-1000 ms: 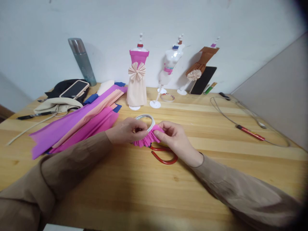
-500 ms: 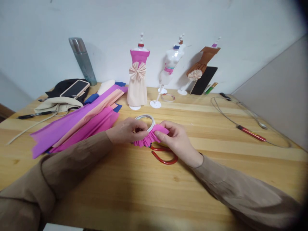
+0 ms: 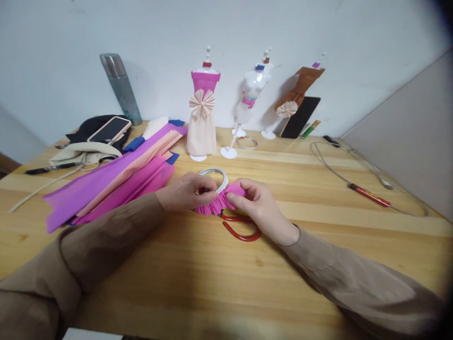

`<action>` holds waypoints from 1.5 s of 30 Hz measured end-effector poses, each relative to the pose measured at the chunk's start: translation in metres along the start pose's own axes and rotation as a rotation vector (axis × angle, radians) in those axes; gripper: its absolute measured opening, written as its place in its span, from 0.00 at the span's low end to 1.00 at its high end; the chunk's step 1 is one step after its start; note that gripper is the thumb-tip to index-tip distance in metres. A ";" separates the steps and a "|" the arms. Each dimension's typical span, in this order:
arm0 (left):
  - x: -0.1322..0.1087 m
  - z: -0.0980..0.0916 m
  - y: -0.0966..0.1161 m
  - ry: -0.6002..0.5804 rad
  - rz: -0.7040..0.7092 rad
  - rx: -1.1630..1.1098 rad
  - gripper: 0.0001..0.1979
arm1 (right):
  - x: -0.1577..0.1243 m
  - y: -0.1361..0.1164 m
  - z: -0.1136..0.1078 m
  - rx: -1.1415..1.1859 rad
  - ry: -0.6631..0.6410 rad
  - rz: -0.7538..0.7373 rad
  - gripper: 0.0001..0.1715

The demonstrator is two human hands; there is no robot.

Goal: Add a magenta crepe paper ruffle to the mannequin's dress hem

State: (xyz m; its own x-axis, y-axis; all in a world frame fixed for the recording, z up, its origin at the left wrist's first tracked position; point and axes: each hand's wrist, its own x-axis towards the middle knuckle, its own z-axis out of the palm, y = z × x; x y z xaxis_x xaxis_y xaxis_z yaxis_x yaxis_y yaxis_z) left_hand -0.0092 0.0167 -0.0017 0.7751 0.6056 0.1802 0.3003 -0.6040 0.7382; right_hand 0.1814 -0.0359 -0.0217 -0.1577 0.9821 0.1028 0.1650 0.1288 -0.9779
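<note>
A strip of pink crepe paper [image 3: 214, 206], gathered into small pleats, stretches between my two hands. My left hand [image 3: 187, 191] is closed, its fingertips pinching the strip at the upper left. On the other end, my right hand [image 3: 260, 203] grips the flatter part between thumb and fingers. Just behind the strip sits a roll of white tape [image 3: 225, 178], partly covered by my left fingers. Under the paper lie scissors with red handles [image 3: 244, 236]; their blades are mostly hidden.
Small mannequins line the wall, one in a pink and cream paper dress [image 3: 201, 132], one in brown [image 3: 304, 85]. Coloured paper sheets [image 3: 116, 182], a phone [image 3: 110, 130] and a bottle [image 3: 122, 89] are at left. A red glue-gun-like tool [image 3: 370, 195] with a cable lies right.
The pink strip's free end has drawn in slightly toward my right fingers, and its pleats sit a little tighter. Both hands stay nearly in place.
</note>
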 end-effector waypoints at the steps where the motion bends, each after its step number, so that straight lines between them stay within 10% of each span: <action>1: 0.000 0.000 0.000 0.000 0.000 0.001 0.15 | 0.001 0.001 0.000 0.014 0.007 0.005 0.14; 45: 0.000 0.001 0.001 -0.060 -0.056 -0.120 0.16 | 0.001 0.001 -0.001 -0.115 0.030 -0.069 0.16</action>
State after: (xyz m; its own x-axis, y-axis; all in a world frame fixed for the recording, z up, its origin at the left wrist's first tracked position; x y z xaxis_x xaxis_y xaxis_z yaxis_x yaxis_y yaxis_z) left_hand -0.0085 0.0161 -0.0018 0.7921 0.6021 0.1000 0.2778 -0.5015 0.8194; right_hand 0.1823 -0.0350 -0.0224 -0.1436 0.9738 0.1764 0.2655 0.2097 -0.9410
